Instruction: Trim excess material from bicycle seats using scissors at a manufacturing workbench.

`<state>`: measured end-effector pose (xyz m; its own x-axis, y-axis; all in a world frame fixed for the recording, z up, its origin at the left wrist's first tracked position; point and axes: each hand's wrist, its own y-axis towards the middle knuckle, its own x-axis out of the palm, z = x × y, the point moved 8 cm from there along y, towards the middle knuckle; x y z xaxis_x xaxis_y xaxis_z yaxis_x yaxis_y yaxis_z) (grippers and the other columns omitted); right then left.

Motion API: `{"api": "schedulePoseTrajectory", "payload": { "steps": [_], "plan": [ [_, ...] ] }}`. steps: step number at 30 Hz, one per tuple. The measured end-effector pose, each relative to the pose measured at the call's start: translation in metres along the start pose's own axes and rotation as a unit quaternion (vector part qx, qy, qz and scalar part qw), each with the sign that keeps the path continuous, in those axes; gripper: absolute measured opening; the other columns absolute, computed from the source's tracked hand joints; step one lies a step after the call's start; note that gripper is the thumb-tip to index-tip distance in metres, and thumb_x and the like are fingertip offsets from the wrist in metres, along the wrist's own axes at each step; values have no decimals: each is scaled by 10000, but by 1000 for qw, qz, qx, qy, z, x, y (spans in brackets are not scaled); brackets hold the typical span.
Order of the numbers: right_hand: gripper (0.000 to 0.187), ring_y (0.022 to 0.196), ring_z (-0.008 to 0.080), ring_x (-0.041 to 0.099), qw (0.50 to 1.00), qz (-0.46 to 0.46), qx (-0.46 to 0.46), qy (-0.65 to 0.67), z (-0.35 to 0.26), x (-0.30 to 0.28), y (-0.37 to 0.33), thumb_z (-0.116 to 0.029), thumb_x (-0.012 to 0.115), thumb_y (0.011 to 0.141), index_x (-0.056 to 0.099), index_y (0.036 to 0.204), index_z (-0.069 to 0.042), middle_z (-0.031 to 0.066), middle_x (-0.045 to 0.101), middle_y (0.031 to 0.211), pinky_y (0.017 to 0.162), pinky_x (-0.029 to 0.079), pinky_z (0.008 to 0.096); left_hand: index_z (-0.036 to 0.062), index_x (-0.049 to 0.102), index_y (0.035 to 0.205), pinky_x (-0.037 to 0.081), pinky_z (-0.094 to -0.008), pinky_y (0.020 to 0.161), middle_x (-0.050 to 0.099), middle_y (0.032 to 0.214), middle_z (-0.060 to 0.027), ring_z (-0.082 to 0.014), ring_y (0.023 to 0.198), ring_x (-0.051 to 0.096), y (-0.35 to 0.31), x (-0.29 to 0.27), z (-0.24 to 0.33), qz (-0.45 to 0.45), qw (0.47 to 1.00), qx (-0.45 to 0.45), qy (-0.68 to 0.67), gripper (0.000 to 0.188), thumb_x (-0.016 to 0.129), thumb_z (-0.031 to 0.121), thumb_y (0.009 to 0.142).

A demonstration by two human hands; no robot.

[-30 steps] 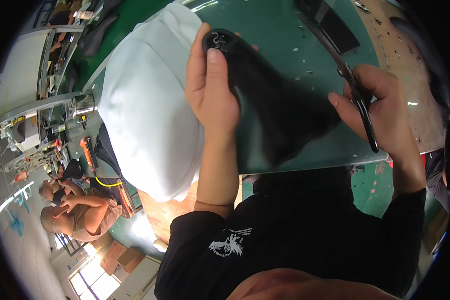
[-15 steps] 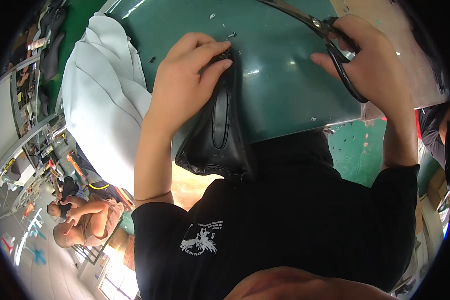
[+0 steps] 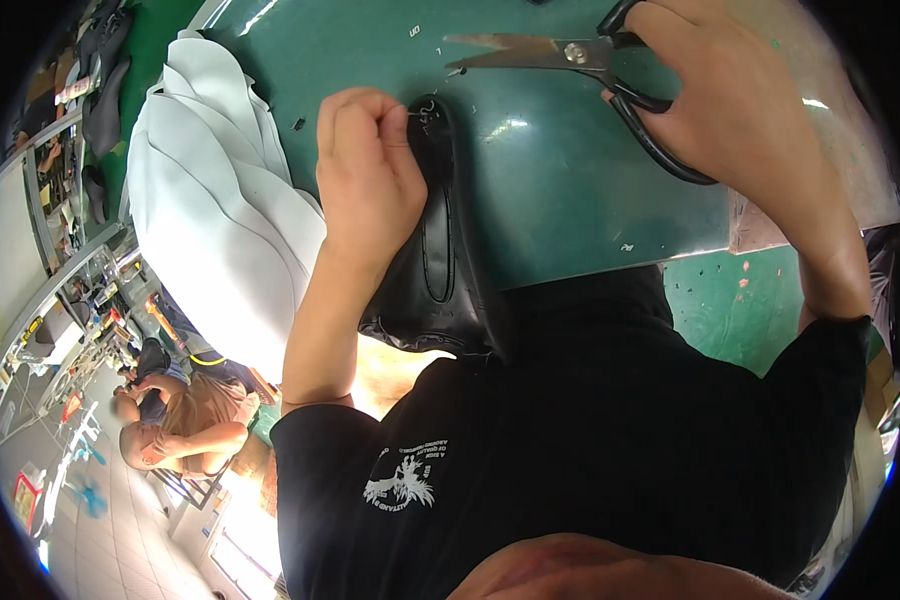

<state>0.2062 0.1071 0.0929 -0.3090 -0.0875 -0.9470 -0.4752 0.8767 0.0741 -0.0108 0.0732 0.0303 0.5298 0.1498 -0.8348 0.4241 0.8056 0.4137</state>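
Note:
A black, leather-like bicycle saddle cover [image 3: 438, 240] lies at the table's near edge, its narrow end pointing away from me and its wide end over the edge. A long oval panel runs down its middle. My left hand [image 3: 365, 165] is closed beside the narrow end, thumb and forefinger pinching a thin thread [image 3: 425, 108] there. In my right hand [image 3: 715, 95] are black-handled scissors [image 3: 560, 52]. Their blades stand slightly parted and point left, just beyond the cover's tip, without touching it.
Pale grey sheets [image 3: 225, 190] lie in a layered pile on the left. Small scraps [image 3: 297, 124] dot the green tabletop [image 3: 570, 190]. A pale brown board [image 3: 820, 150] adjoins it on the right. At lower left, another person [image 3: 195, 425] sits near cluttered shelving.
The scissors have swung round, their blades now pointing left close to the cover's tip. My left hand has shifted from atop the tip to its left side, and thread shows there.

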Motion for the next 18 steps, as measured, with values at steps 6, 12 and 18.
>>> {"api": "schedulePoseTrajectory", "payload": {
  "steps": [6,12,18],
  "plan": [
    [283,852,257,595,982,-46,-119,-139,-18,0,5,-225,790,762,585,847,-49,87,556,886,759,502,361,-13,520,1011,507,-389,739,607,990,-171,-347,902,593,-9,0,-13,30,996,-73,-49,109,612,-37,958],
    [276,858,237,574,971,-85,-173,-145,-34,2,9,-220,788,736,586,831,-58,77,564,883,767,487,355,-20,506,1011,500,-384,724,584,971,-182,-342,878,577,-11,-3,-17,63,993,-75,-61,120,609,-39,954],
    [113,803,218,560,963,-78,-201,-164,-51,6,20,-145,672,771,616,777,-47,59,564,808,698,476,330,-13,511,981,497,-398,693,592,957,-176,-340,856,577,-9,-8,-8,75,994,-7,-73,130,610,-69,919]
  ]
}}
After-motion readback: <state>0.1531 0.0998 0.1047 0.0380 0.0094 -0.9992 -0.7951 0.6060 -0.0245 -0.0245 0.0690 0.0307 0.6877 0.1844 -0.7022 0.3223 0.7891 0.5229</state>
